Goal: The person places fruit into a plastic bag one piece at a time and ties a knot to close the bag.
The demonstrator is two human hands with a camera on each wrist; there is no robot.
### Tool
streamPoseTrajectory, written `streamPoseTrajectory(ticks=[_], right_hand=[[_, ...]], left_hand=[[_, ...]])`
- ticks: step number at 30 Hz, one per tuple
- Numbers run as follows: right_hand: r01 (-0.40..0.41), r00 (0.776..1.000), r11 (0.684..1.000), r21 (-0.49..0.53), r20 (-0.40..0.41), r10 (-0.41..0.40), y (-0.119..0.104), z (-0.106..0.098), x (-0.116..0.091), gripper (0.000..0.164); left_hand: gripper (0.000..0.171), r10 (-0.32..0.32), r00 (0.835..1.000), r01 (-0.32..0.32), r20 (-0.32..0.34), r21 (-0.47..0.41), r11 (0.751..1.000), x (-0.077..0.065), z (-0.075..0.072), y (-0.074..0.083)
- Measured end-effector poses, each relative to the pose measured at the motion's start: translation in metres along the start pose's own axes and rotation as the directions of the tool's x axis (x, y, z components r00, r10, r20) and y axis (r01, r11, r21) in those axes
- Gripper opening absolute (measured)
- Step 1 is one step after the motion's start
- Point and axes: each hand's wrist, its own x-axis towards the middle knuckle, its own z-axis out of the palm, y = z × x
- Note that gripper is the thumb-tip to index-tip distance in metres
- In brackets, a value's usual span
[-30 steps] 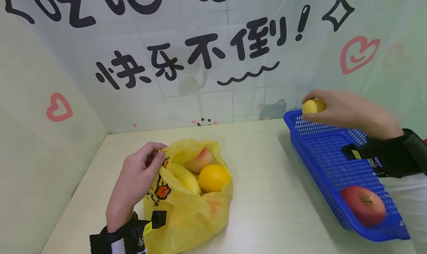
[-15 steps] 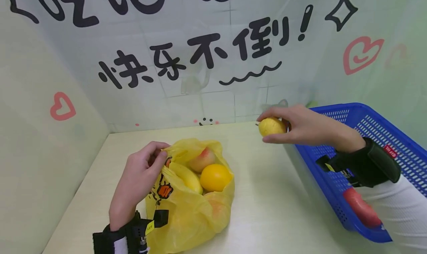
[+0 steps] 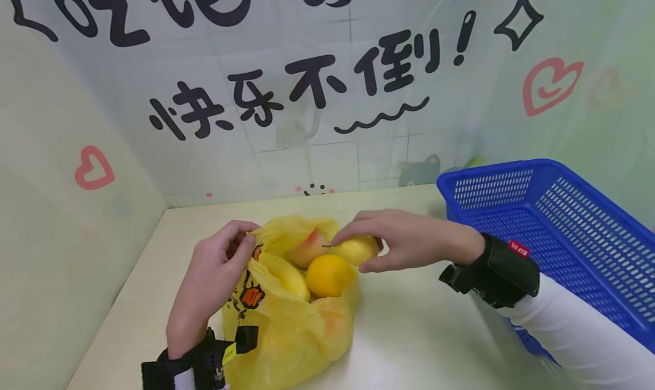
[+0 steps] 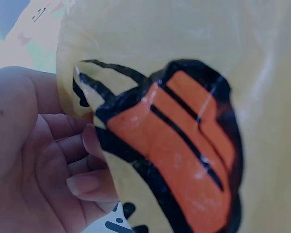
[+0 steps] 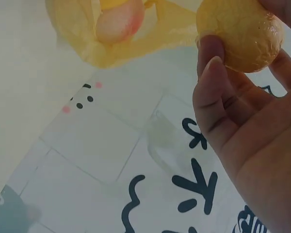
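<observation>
My left hand pinches the left edge of the mouth of a yellow plastic bag standing on the table. In the left wrist view the bag's orange-and-black print lies beside the fingers. Through the opening show a peach, a banana and an orange; another peach-coloured fruit shows through the film. My right hand holds a round yellow pear, stem to the left, at the bag's right rim. The right wrist view shows fingers and thumb around the pear.
A blue plastic basket with perforated walls stands on the right side of the table, partly behind the right forearm. A printed sheet with large black characters hangs along the back.
The right hand has carried the pear leftward from over the basket to the bag's mouth. The apple in the basket is now hidden behind the right arm. The left hand stays at the bag.
</observation>
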Motion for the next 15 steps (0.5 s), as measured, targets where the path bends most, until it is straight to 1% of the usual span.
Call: streamPoseTrajectory(ticks=[7, 10, 15], right_hand=[[0.062, 0.996, 0.997, 0.048, 0.059, -0.065, -0.010, 0.018, 0.026, 0.048], [0.098, 0.993, 0.994, 0.050, 0.061, -0.101, -0.013, 0.027, 0.036, 0.048], [0.117, 0.991, 0.993, 0.024, 0.064, -0.118, -0.018, 0.042, 0.050, 0.044]], left_hand=[[0.019, 0.014, 1.000, -0.014, -0.008, 0.007, 1.000, 0.000, 0.001, -0.002], [0.019, 0.015, 1.000, -0.015, -0.007, 0.009, 1.000, 0.000, 0.001, -0.002], [0.020, 0.013, 1.000, -0.013, -0.005, 0.003, 1.000, 0.000, 0.001, -0.001]])
